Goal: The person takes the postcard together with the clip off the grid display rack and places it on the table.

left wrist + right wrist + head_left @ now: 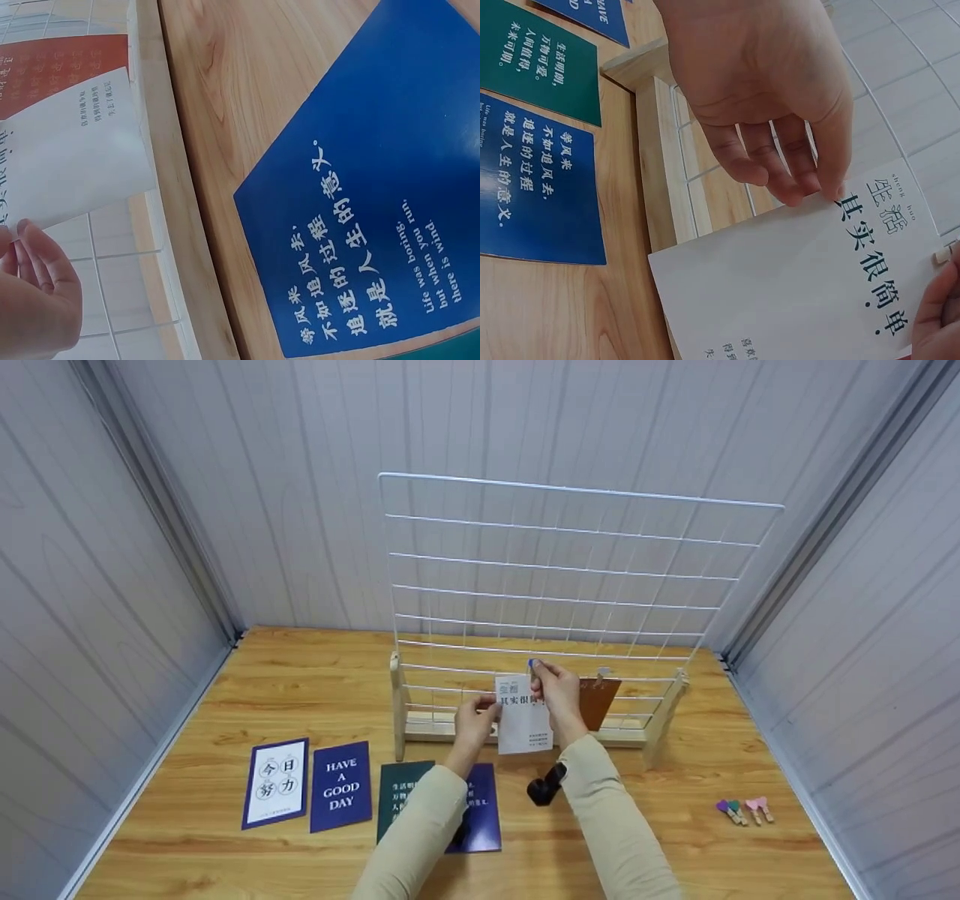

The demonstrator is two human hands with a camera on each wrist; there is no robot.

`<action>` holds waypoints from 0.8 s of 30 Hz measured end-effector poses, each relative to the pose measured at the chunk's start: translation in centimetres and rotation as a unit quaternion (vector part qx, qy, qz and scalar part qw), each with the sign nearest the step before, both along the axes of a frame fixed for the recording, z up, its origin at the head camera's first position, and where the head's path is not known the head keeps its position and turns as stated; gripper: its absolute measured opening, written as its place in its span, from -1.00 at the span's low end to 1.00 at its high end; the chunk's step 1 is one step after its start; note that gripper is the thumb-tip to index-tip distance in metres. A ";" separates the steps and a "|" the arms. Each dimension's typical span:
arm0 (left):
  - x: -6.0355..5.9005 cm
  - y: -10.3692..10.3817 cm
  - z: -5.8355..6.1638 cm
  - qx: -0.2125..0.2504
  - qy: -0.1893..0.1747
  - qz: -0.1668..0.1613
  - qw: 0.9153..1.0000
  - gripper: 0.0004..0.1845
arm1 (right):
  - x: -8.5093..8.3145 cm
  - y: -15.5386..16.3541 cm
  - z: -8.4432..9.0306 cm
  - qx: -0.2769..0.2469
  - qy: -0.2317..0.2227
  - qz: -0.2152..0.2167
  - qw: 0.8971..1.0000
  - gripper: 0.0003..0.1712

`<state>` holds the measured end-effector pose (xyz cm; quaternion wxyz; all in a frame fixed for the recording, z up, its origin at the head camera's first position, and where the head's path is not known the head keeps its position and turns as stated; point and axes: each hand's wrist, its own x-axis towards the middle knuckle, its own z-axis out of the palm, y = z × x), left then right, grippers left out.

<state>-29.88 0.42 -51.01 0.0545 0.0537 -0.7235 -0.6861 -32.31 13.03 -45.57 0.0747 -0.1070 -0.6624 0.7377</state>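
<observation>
My left hand pinches the left edge of a white card with printed characters, held upright against the white wire grid. In the left wrist view, its fingers are curled at the card's edge. My right hand pinches a small wooden clothespin with a blue top at the card's upper edge. A reddish-brown card hangs on the grid just right of that hand, under a pale clip.
On the wooden table lie a white card with blue border, a blue card, a green card and another blue card. Several heart-topped clothespins lie at right. Wooden feet support the grid.
</observation>
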 end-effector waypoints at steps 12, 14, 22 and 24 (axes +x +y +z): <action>-0.2 0.0 0.1 -0.009 -0.003 0.000 1.000 -0.89 | 0.2 -0.4 0.2 0.018 0.030 -0.031 0.999 -0.80; -0.1 -0.1 0.1 -0.011 -0.001 -0.002 1.000 -0.89 | 0.2 -0.4 0.2 0.015 0.032 -0.036 0.999 -0.80; 0.0 -0.3 0.2 -0.017 0.009 -0.005 1.000 -0.91 | -0.1 -0.4 0.1 -0.010 0.043 -0.042 0.998 -0.80; 0.0 -0.3 0.2 -0.016 0.014 -0.006 1.000 -0.91 | -0.1 -0.5 0.4 -0.009 0.047 -0.043 0.998 -0.80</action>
